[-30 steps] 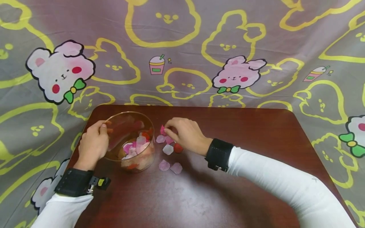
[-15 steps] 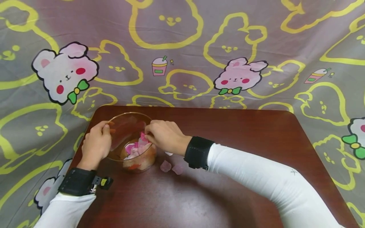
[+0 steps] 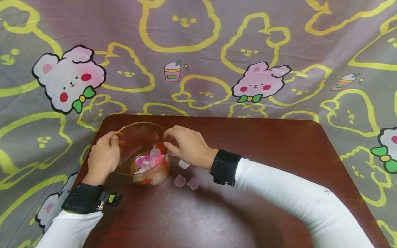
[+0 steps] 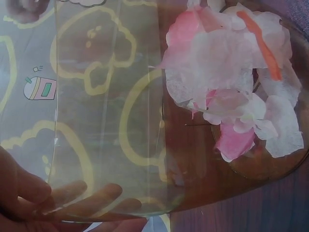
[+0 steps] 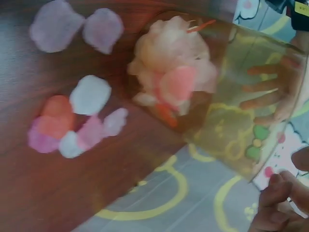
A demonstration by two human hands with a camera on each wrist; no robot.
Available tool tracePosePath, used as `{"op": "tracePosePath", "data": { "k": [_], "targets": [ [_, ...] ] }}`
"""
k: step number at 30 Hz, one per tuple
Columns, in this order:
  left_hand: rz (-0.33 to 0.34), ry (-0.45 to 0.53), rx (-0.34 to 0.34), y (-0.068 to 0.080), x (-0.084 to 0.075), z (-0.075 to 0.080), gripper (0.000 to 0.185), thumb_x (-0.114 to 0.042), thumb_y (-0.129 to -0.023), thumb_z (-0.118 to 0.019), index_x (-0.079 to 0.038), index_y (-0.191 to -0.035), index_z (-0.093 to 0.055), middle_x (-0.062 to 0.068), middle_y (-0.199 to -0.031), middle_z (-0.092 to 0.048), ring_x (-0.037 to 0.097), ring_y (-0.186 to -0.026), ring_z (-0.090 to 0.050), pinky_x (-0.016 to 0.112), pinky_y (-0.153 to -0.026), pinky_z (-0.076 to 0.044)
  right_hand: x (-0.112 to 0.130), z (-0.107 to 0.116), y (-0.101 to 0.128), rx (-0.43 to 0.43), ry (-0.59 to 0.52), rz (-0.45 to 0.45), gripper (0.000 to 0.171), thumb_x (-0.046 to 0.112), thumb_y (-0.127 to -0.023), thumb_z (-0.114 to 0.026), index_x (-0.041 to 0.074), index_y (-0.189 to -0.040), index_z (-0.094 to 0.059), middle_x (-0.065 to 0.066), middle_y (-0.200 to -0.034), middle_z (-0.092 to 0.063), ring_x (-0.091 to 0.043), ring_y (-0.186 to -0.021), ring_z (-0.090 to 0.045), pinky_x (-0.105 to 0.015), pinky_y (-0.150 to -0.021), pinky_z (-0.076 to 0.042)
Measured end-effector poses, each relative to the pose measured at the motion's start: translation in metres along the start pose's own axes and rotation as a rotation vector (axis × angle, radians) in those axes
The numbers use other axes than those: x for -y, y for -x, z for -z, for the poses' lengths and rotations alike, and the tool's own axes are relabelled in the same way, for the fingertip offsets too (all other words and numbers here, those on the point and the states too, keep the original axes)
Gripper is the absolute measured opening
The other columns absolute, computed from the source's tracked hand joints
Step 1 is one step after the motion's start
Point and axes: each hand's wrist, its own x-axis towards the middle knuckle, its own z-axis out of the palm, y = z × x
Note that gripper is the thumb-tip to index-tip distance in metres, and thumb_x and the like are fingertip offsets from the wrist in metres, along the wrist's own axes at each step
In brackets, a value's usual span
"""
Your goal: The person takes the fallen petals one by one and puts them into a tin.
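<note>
A clear amber-tinted container [image 3: 128, 153] with a thin rim stands on the table, holding a heap of pink, white and orange-red petals [image 3: 152, 160]. My left hand [image 3: 103, 153] grips its left rim, the thumb outside and fingers showing through the wall. Over the right rim, my right hand [image 3: 187, 146] has its thumb and bent fingers apart, with no petal visible between them. Just right of the container lie a white petal [image 3: 183, 164] and two pale purple petals [image 3: 179, 181]. In the right wrist view, an orange-red petal [image 5: 57, 116] overlaps others in a small cluster.
The dark reddish-brown table [image 3: 263, 144] has rounded far corners. Behind it and at both sides hangs a grey cloth [image 3: 201, 62] with yellow outlines and cartoon rabbits. Each wrist wears a black strap [image 3: 225, 167].
My right hand took a pink petal from the table, moved left to the container and let it go inside. Now it has drawn back slightly right. My left hand keeps its hold on the rim.
</note>
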Motion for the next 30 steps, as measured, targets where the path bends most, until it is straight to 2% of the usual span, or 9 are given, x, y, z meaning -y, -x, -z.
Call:
{"op": "tracePosePath", "data": {
  "k": [3, 6, 10, 15, 19, 24, 30],
  "targets": [
    [-0.004, -0.002, 0.000, 0.000, 0.001, 0.001, 0.049, -0.033, -0.110, -0.023, -0.009, -0.137, -0.056, 0.021, -0.126, -0.068, 0.046, -0.103, -0.063, 0.047, -0.068, -0.041, -0.013, -0.002, 0.009, -0.022, -0.045, -0.054, 0.027, 0.029, -0.099, -0.064, 0.016, -0.123, -0.065, 0.003, -0.104, -0.070, -0.009, -0.083, -0.064, -0.025, -0.061, -0.047],
    [-0.006, -0.006, 0.001, 0.000, 0.002, 0.002, 0.049, -0.033, -0.110, -0.023, -0.008, -0.137, -0.055, 0.022, -0.126, -0.068, 0.046, -0.101, -0.063, 0.048, -0.068, -0.041, -0.028, -0.011, 0.021, 0.006, -0.068, -0.102, 0.030, 0.029, -0.099, -0.065, 0.015, -0.125, -0.062, 0.001, -0.104, -0.072, -0.012, -0.081, -0.065, -0.026, -0.060, -0.047],
    [-0.006, -0.006, -0.001, 0.001, 0.002, 0.002, 0.050, -0.033, -0.110, -0.022, -0.008, -0.138, -0.055, 0.023, -0.125, -0.068, 0.046, -0.101, -0.063, 0.050, -0.069, -0.041, -0.044, -0.033, 0.040, 0.123, -0.006, -0.123, 0.030, 0.032, -0.097, -0.067, 0.014, -0.120, -0.065, -0.001, -0.100, -0.073, -0.012, -0.082, -0.065, -0.028, -0.063, -0.050],
    [-0.013, -0.002, -0.005, 0.002, 0.002, 0.002, 0.049, -0.032, -0.110, -0.023, -0.007, -0.137, -0.055, 0.022, -0.125, -0.069, 0.044, -0.100, -0.064, 0.047, -0.069, -0.040, -0.052, -0.057, 0.060, 0.294, 0.068, -0.145, 0.023, 0.035, -0.093, -0.072, 0.017, -0.106, -0.068, 0.004, -0.086, -0.068, -0.009, -0.075, -0.059, -0.031, -0.064, -0.049],
    [-0.012, -0.001, -0.009, 0.001, 0.002, 0.002, 0.049, -0.032, -0.110, -0.022, -0.007, -0.137, -0.055, 0.021, -0.126, -0.069, 0.046, -0.104, -0.063, 0.052, -0.073, -0.041, -0.054, -0.069, 0.070, 0.369, 0.091, -0.146, 0.015, 0.032, -0.089, -0.076, 0.021, -0.098, -0.069, 0.010, -0.084, -0.065, -0.006, -0.074, -0.057, -0.033, -0.066, -0.051],
    [-0.018, 0.000, -0.009, 0.001, 0.002, 0.000, 0.050, -0.032, -0.110, -0.022, -0.008, -0.138, -0.055, 0.020, -0.126, -0.069, 0.047, -0.107, -0.063, 0.055, -0.075, -0.042, -0.056, -0.079, 0.079, 0.395, 0.148, -0.108, 0.012, 0.030, -0.086, -0.079, 0.024, -0.092, -0.070, 0.010, -0.082, -0.068, -0.006, -0.073, -0.061, -0.035, -0.063, -0.053],
    [-0.026, 0.000, -0.008, 0.001, 0.001, -0.001, 0.050, -0.031, -0.110, -0.022, -0.008, -0.138, -0.056, 0.020, -0.122, -0.071, 0.040, -0.099, -0.066, 0.046, -0.069, -0.040, -0.059, -0.085, 0.084, 0.392, 0.208, -0.095, 0.011, 0.029, -0.086, -0.078, 0.024, -0.086, -0.068, 0.008, -0.078, -0.067, -0.008, -0.070, -0.061, -0.034, -0.058, -0.050]
  ]
}}
